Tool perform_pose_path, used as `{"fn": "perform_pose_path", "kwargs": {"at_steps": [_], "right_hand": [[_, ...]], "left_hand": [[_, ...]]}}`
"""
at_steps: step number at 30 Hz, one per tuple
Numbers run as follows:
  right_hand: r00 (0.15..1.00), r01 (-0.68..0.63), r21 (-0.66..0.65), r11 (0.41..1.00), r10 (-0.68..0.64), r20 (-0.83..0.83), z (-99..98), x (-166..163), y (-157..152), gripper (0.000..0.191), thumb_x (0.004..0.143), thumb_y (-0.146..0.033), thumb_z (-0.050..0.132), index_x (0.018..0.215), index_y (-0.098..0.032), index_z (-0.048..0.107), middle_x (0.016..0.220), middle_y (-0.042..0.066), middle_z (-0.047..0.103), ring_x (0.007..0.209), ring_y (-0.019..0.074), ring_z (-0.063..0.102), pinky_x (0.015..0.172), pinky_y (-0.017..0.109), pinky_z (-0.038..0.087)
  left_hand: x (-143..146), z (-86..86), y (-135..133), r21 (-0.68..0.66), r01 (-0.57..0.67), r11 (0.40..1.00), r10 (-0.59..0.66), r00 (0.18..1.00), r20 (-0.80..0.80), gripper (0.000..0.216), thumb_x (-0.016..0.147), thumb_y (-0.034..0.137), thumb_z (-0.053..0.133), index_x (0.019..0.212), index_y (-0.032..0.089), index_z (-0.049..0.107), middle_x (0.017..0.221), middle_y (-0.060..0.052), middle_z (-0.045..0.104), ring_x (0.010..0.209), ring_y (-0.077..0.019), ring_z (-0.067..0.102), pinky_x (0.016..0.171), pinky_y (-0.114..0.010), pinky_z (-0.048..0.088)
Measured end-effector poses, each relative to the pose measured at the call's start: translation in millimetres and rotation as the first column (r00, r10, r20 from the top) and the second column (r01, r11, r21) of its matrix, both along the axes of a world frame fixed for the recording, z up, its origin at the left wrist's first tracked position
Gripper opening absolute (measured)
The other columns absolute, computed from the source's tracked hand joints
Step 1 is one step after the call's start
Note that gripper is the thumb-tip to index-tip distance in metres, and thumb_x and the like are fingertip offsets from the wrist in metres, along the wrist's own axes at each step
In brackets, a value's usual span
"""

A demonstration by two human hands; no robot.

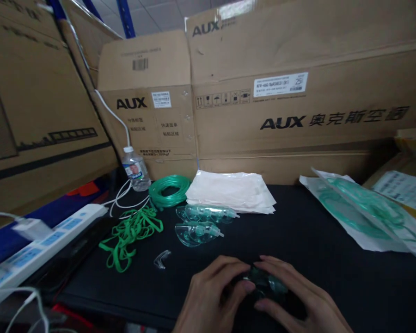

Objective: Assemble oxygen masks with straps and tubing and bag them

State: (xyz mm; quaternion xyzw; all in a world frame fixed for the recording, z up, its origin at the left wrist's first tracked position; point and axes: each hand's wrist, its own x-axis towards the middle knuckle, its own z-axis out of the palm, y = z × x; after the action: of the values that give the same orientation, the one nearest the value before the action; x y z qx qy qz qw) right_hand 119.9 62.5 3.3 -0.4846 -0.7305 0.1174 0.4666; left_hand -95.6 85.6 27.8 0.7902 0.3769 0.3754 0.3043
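Near the table's front edge, a translucent green oxygen mask (276,284) is held between both hands, largely covered by the fingers. My left hand (213,289) closes on its left side with thumb and fingertips. From the right, my right hand (298,296) grips the other side, its fingers curved over the top. Beyond the hands lie more clear green masks: a single one (196,233) and a nested row (206,213) behind it. Several thin clear strips (162,259) rest to the left, beside a tangled heap of green elastic straps (131,236).
A coil of green tubing (169,190) sits beside a stack of white pouches (230,192). Packed tubing sets (360,208) lie at the right. A plastic bottle (136,171), white cables and a power strip (52,245) occupy the left. Large cardboard boxes (229,129) wall the back.
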Motion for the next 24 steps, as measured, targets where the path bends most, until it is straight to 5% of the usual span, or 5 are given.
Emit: {"fn": "perform_pose_path", "kwargs": {"at_steps": [4,8,14,20,24], "right_hand": [[0.998,0.022,0.014,1.000,-0.023,0.066,1.1,-1,0,0.046,0.069,-0.025,0.090,0.113,-0.026,0.079,0.115,0.005,0.080,0.101,0.0245,0.078,0.089,0.022,0.060],[0.995,0.032,-0.008,0.999,-0.032,0.096,2.5,-3,-2,0.041,0.073,-0.028,0.087,0.114,-0.025,0.079,0.116,0.005,0.080,0.103,0.0236,0.078,0.091,0.023,0.059],[0.993,0.017,-0.037,0.999,-0.012,0.121,0.0,-2,0,0.040,0.078,-0.029,0.084,0.117,-0.024,0.077,0.119,0.006,0.079,0.107,0.0238,0.076,0.094,0.025,0.059],[0.990,0.000,-0.162,0.987,0.023,0.142,-2.9,1,-2,0.041,0.083,-0.032,0.080,0.123,-0.026,0.074,0.127,0.008,0.075,0.116,0.0250,0.072,0.101,0.031,0.057],[0.992,-0.005,-0.210,0.978,0.032,0.125,0.0,1,-3,0.042,0.084,-0.032,0.079,0.125,-0.028,0.073,0.131,0.007,0.073,0.120,0.0266,0.070,0.103,0.035,0.057]], "left_hand": [[-44,18.3,6,0.205,-0.245,0.948,0.265,0.962,-0.073,0.020,0.100,0.033,0.056,0.099,0.027,0.074,0.092,0.001,0.075,0.079,-0.0134,0.072,0.074,-0.019,0.056],[-104,42.9,27,0.314,-0.590,0.743,0.667,0.691,-0.279,0.038,0.094,0.057,0.053,0.090,0.026,0.075,0.089,-0.002,0.075,0.080,-0.0240,0.071,0.074,-0.033,0.053],[-119,54.7,53,0.291,-0.637,0.714,0.625,0.393,-0.674,0.042,0.093,0.058,0.047,0.091,0.026,0.075,0.103,-0.008,0.072,0.095,-0.0339,0.069,0.073,-0.038,0.049],[-115,47.6,64,0.265,-0.623,0.736,0.590,0.398,-0.702,0.037,0.097,0.045,0.043,0.098,0.025,0.074,0.101,-0.009,0.071,0.094,-0.0339,0.070,0.069,-0.036,0.046],[-126,63.5,71,0.282,-0.684,0.672,0.690,0.443,-0.572,0.034,0.092,0.051,0.053,0.095,0.028,0.077,0.084,-0.004,0.072,0.076,-0.0276,0.070,0.060,-0.030,0.042]]}}
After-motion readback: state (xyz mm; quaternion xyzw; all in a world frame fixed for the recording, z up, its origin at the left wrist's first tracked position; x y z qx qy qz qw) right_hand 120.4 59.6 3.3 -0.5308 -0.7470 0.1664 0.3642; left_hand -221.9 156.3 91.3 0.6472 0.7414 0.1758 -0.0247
